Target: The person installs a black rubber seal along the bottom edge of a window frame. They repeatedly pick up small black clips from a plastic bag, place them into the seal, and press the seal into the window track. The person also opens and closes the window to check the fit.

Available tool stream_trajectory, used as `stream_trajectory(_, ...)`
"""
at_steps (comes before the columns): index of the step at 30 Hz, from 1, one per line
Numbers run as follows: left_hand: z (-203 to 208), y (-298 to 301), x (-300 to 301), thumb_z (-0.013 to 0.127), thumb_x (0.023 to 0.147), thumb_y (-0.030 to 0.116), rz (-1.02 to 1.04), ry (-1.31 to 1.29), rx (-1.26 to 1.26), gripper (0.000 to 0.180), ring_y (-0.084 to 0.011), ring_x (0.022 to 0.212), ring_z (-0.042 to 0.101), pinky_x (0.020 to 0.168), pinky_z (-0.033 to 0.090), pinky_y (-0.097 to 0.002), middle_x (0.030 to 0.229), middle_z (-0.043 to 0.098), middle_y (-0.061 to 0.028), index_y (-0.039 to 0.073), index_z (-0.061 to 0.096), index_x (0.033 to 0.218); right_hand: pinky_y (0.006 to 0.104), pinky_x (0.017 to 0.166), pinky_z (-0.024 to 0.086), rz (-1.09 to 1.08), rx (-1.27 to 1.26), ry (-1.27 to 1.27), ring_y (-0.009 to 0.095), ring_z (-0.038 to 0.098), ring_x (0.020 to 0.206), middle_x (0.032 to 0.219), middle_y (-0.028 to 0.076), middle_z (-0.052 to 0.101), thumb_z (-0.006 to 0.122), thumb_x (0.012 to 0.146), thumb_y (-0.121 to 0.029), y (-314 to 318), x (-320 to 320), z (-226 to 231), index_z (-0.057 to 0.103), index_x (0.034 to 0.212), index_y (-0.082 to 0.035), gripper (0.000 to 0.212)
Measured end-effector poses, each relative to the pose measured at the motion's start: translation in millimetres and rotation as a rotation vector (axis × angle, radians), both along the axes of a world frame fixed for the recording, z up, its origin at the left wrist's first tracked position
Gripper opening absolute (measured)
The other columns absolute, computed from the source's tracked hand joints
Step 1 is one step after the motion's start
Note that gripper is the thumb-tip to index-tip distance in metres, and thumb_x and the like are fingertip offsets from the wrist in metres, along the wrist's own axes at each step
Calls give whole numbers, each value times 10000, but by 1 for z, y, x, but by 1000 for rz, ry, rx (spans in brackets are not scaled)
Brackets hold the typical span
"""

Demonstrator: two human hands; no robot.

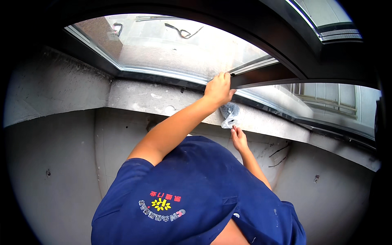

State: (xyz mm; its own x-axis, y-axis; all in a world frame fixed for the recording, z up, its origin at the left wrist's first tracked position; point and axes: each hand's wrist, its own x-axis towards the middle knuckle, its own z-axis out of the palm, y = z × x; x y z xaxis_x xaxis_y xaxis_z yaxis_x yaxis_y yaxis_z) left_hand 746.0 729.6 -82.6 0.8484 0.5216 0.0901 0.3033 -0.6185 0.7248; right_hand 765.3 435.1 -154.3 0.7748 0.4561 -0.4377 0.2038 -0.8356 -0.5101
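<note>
Both busy: left hand (pixel 219 88) curled on window frame (pixel 263 76), right hand (pixel 240 139) probably pinching plastic bag (pixel 230 114) on sill (pixel 139 97), near edge.

Wore a navy-blue short-sleeved work shirt (pixel 204 175), loose-cut and creased. Bore on its left breast an emblem (pixel 161 207) with a yellow petalled flower (pixel 161 204), a short row of red characters (pixel 165 196) and an arc of grey-white lettering (pixel 162 218). Showed a round white button (pixel 236 215) by the parted front. Had bare forearms (pixel 179 122) and bare hands (pixel 218 88).
</note>
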Motion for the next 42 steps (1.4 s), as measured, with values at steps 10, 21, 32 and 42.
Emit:
stream_trajectory(10, -44, 27, -56, 649, 901, 460, -202, 208, -309, 506, -354, 990, 664, 870, 521, -439, 1049, 687, -203, -2, 662, 1107, 471, 820, 504, -98, 234, -225, 467, 639, 1011, 1036, 273, 675, 482, 1043, -339, 125, -6, 59, 591, 1201, -49, 348)
stream_trajectory(21, -19, 51, -75, 449, 971, 596, -565, 449, -587, 686, -388, 1105, 628, 947, 473, -437, 1151, 670, -248, -20, 608, 1229, 447, 823, 489, -228, 173, -345, 408, 648, 945, 982, 230, 677, 445, 1052, -377, 192, -27, 74, 590, 1087, -18, 389)
stream_trajectory(32, -44, 43, -30, 435, 1009, 535, -335, 263, -932, 630, -219, 892, 652, 814, 522, -356, 1095, 662, -178, -56, 564, 1185, 592, 712, 461, -156, 140, -428, 519, 614, 857, 892, 286, 662, 468, 1033, -342, 209, -11, 74, 570, 1066, -83, 280)
stream_trajectory(42, -31, 53, 20, 468, 1000, 414, -314, 102, -835, 568, -295, 1219, 587, 1042, 414, -353, 1278, 620, -247, -62, 527, 1304, 600, 701, 490, -60, -131, -545, 495, 653, 787, 822, 285, 677, 460, 990, -351, 228, 24, 67, 495, 1044, -100, 259)
